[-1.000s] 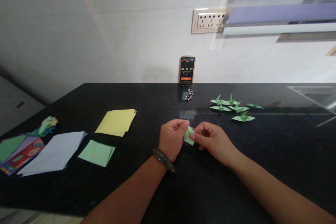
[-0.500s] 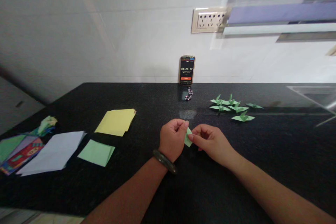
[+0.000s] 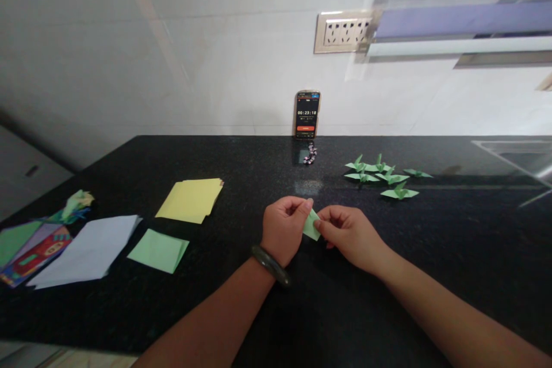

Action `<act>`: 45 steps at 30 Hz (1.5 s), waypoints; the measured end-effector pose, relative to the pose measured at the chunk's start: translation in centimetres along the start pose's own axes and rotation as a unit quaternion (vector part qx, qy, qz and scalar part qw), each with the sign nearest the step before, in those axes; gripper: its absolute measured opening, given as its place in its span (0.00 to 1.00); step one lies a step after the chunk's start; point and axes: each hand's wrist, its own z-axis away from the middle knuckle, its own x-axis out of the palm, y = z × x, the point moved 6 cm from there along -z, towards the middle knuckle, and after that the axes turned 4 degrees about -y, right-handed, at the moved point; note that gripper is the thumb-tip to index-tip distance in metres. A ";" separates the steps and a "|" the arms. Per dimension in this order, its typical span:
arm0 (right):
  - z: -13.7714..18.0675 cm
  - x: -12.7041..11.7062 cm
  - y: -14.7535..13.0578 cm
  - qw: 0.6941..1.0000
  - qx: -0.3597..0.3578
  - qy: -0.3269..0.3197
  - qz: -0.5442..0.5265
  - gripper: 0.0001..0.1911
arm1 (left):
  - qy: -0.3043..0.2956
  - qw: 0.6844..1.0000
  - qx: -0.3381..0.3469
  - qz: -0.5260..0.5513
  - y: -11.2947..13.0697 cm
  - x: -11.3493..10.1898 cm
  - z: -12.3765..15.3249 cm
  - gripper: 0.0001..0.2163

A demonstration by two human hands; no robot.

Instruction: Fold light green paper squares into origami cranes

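A small folded piece of light green paper (image 3: 311,225) is pinched between both my hands just above the black counter (image 3: 267,310). My left hand (image 3: 282,229), with a dark bangle on its wrist, grips the paper's left edge with curled fingers. My right hand (image 3: 349,234) pinches its right edge between thumb and forefinger. Most of the paper is hidden by my fingers.
Several green paper cranes (image 3: 382,175) lie at the right rear. Stacks of yellow paper (image 3: 191,200), green paper (image 3: 158,250) and white paper (image 3: 88,251) lie to the left, with coloured packets (image 3: 32,247) beyond. A phone (image 3: 307,114) showing a timer leans on the wall. A sink edge (image 3: 513,152) is far right.
My fingers shifted slightly on the green paper, which now shows a little more than half a second ago. The phone timer moved from 00:23:17 to 00:23:18.
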 end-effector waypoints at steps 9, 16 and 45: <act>0.1 -0.1 -0.2 0.996 0.037 -0.017 -0.075 0.08 | -0.045 0.994 -0.047 0.085 -1.0 0.6 -0.2 0.17; 0.0 -0.3 -0.1 0.995 0.036 -0.015 -0.092 0.08 | -0.101 0.986 -0.054 0.122 -1.6 1.2 -0.4 0.17; 0.1 0.3 -0.8 0.996 0.017 -0.029 -0.080 0.11 | -0.057 0.998 0.021 0.011 0.4 0.7 0.1 0.12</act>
